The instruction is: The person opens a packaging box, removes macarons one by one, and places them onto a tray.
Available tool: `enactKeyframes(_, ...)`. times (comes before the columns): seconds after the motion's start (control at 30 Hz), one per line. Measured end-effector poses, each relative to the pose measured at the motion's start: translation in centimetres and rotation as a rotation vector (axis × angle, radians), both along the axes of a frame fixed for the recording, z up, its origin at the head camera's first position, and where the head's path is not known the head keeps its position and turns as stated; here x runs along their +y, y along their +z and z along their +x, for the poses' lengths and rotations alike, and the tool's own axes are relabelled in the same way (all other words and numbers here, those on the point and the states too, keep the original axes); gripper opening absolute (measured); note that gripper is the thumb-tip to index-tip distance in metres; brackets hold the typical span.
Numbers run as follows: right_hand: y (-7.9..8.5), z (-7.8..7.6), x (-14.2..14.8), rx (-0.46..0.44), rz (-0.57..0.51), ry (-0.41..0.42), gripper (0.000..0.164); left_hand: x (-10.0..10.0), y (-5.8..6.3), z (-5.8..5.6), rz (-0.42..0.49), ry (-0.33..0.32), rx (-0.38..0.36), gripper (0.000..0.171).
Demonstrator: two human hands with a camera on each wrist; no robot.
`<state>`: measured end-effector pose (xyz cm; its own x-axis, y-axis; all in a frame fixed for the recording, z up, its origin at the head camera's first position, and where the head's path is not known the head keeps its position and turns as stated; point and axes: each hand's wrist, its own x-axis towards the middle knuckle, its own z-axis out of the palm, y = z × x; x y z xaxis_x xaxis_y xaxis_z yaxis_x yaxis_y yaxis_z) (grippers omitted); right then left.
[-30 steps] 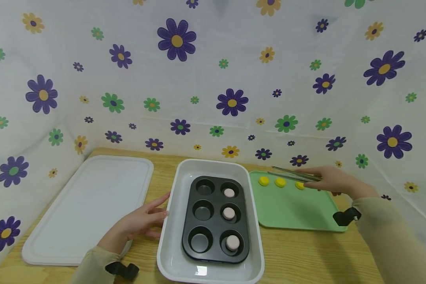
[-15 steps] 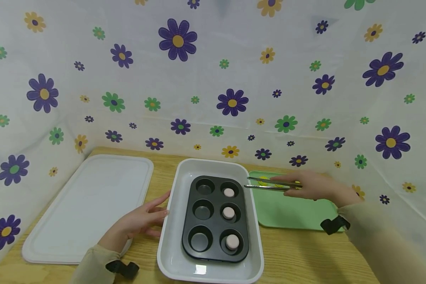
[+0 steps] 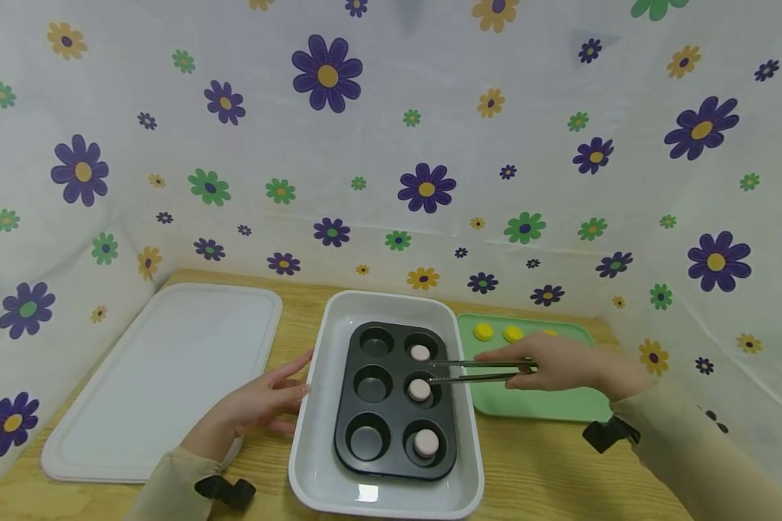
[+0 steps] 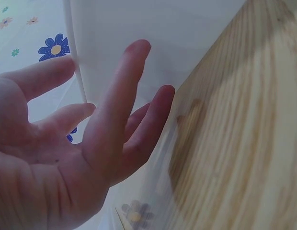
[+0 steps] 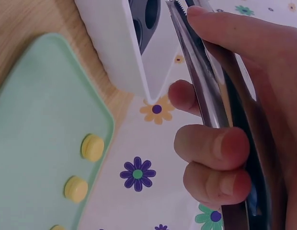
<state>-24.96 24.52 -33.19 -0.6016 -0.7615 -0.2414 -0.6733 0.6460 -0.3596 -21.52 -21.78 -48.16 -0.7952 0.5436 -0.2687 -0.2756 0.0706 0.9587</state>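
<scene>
My right hand grips metal tongs, whose two arms reach left over the rim of a deep white tray. In the head view the tong tips stand apart, overlapping the right column of a black muffin tin. Pale pink macarons sit in that column: a far one, a middle one close by the tips, and a near one. The left column's cups hold nothing. With fingers spread, my left hand touches the white tray's left side; its palm shows in the left wrist view.
Right of the white tray lies a green tray with yellow macarons along its far edge, partly hidden by my right hand. A flat white board lies at the left. Flowered cloth hangs behind the wooden table.
My right hand has moved left and nearer with the tongs, from above the yellow macarons to over the muffin tin's right column. The left hand has stayed at the tray.
</scene>
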Motion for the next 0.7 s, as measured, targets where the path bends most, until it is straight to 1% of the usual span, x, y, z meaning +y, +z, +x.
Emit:
enactKeyframes(0.1, -0.2, 0.4, -0.2, -0.031, 0.002, 0.013, 0.046, 0.0, 0.0, 0.0, 0.002, 0.002, 0.001, 0.078)
enactKeyframes(0.23, -0.4, 0.8, -0.5, -0.047, -0.009, 0.062, 0.044, 0.0, 0.1, 0.0, 0.001, 0.002, 0.004, 0.078)
enactKeyframes(0.4, -0.3, 1.3, -0.8, -0.075, 0.001, 0.089, 0.044, 0.0, 0.1, 0.1, 0.0, 0.002, 0.004, 0.079)
enactKeyframes(0.53, -0.1, 1.7, -1.1, -0.097, 0.023, 0.092, 0.046, 0.0, 0.1, 0.0, -0.001, 0.005, 0.0, 0.079)
enactKeyframes(0.7, -0.3, 2.1, -1.3, -0.118, 0.078, 0.066, 0.048, 0.0, 0.0, 0.0, 0.001, 0.004, -0.002, 0.08)
